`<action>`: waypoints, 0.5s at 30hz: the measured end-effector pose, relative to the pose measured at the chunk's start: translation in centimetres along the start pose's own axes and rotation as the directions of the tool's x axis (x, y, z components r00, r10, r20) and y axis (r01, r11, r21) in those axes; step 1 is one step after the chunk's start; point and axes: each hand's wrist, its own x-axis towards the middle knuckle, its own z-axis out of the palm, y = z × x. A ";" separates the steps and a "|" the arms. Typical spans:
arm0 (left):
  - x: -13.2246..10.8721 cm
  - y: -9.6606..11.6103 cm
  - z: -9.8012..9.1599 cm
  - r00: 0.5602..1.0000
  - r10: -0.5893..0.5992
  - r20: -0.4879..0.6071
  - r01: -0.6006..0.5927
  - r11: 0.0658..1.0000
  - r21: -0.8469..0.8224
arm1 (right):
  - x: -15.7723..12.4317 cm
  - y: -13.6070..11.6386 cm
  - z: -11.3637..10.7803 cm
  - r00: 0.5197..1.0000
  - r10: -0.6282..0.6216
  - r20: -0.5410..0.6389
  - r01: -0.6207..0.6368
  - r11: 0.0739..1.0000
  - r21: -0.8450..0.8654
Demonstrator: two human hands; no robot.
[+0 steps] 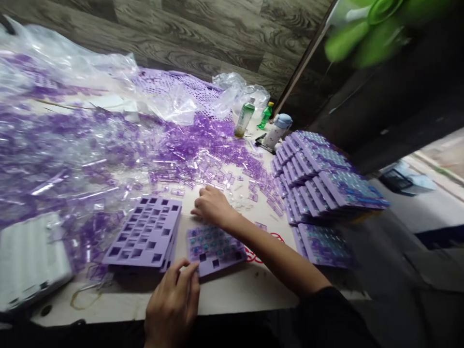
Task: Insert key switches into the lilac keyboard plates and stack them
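Note:
A lilac plastic panel with square holes lies on the table before me; teal and purple translucent pieces fill most of its holes, and a few near its front edge are bare. My left hand is closed at the panel's front left corner, thumb and fingertips against the edge. Beyond the panel's back edge, my right hand reaches over with curled fingers close to the tabletop; what they hold, if anything, is hidden. Loose clear purple pieces lie just past it. To the left rests a stack of unfilled lilac panels.
Filled panels are stacked in rows at the right. A large heap of clear purple pieces covers the left and back. A white ridged case lies front left. Bottles, a flask and a green fan stand behind.

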 end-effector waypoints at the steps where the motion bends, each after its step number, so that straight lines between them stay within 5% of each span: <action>1: 0.0 0.0 0.0 1.000 0.002 -0.010 -0.002 1.000 0.008 | 0.0 -0.1 0.2 1.000 -0.005 0.006 0.005 1.000 0.025; 5: 0.1 -0.1 -0.2 0.999 -0.025 -0.040 0.023 0.999 -0.048 | -3.2 0.3 -1.0 0.995 0.082 -0.058 -0.054 0.921 0.385; 11: 0.5 1.1 -1.4 0.996 -0.017 -0.084 -0.011 0.946 -0.323 | -14.7 0.7 -0.9 0.931 0.339 -0.137 -0.099 0.594 0.799; 15: 0.9 4.1 -0.9 0.981 0.187 0.047 -0.152 0.899 -0.410 | -18.3 -0.1 3.0 0.904 0.334 -0.266 -0.030 0.670 0.742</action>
